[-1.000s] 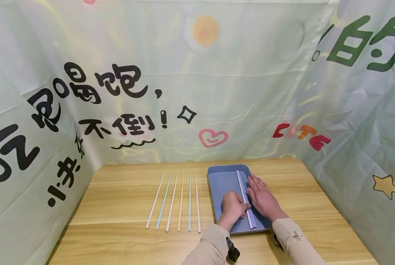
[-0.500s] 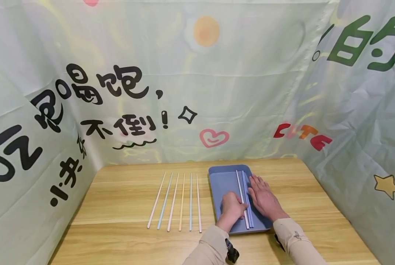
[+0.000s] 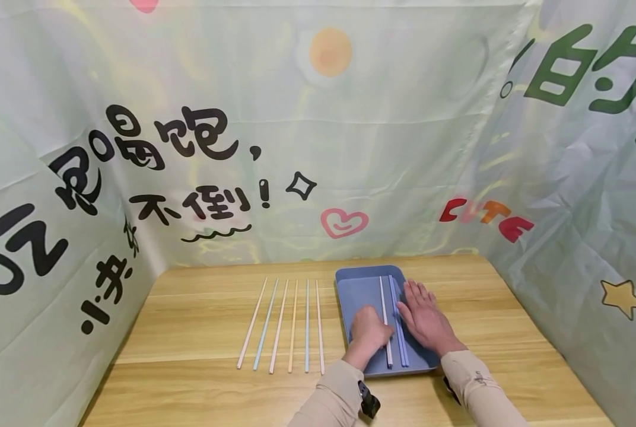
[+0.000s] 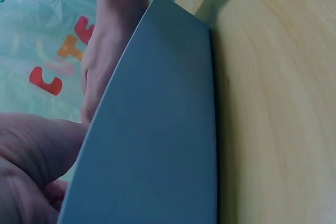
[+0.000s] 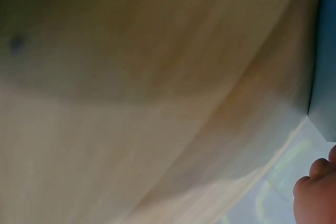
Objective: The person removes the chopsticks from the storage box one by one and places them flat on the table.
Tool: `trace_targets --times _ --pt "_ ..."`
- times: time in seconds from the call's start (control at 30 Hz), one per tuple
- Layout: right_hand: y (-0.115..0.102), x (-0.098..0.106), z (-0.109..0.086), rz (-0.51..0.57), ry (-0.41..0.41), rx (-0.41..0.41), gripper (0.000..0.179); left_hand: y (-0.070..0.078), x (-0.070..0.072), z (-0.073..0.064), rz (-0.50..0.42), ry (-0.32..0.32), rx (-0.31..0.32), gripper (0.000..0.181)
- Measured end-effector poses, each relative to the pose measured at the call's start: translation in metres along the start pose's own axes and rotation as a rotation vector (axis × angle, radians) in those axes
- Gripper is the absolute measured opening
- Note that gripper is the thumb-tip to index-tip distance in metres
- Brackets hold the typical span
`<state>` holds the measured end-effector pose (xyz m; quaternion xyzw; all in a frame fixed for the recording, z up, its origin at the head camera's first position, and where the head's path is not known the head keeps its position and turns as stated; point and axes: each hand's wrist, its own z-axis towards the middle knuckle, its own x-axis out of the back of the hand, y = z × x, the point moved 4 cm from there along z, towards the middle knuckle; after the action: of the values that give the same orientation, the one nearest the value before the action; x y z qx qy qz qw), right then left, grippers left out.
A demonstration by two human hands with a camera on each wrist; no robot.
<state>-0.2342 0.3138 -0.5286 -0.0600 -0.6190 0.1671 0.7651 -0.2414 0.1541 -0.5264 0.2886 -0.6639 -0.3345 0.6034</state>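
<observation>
A blue-grey rectangular tray sits on the wooden table, and its outer wall fills much of the left wrist view. My left hand reaches inside it, fingers curled, pinching a pale chopstick that lies lengthwise. Just right of that, two blue-violet chopsticks lie side by side along the tray. My right hand rests along the tray's right rim with its fingers extended forward. The left fingertips are partly hidden behind the hand in the head view.
Several chopsticks in pale pink, light blue and yellow lie in a spaced row on the table, left of the tray. Printed cloth hangs behind and at both sides of the table.
My left hand has shifted left in the tray with the pale chopstick, so a gap now separates it from the blue-violet ones. The right hand stays at the right rim.
</observation>
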Motion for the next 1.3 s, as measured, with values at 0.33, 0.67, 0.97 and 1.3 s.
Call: trace_targets --times 0.33,0.67,0.97,1.3 --pt "0.003 0.001 0.001 0.005 -0.048 -0.03 0.073 -0.007 0.003 0.0 -0.255 -0.086 0.093 0.033" --pt "0.013 -0.007 0.001 0.014 -0.042 -0.016 0.078 -0.006 0.013 -0.003 -0.361 -0.166 0.182 0.015" --pt "0.007 -0.003 0.0 0.014 -0.031 -0.028 0.07 0.002 0.035 -0.003 -0.46 -0.205 0.109 0.007" --pt "0.005 -0.003 -0.001 -0.023 -0.065 -0.046 0.066 -0.002 0.066 -0.001 -0.501 -0.234 0.065 0.01"
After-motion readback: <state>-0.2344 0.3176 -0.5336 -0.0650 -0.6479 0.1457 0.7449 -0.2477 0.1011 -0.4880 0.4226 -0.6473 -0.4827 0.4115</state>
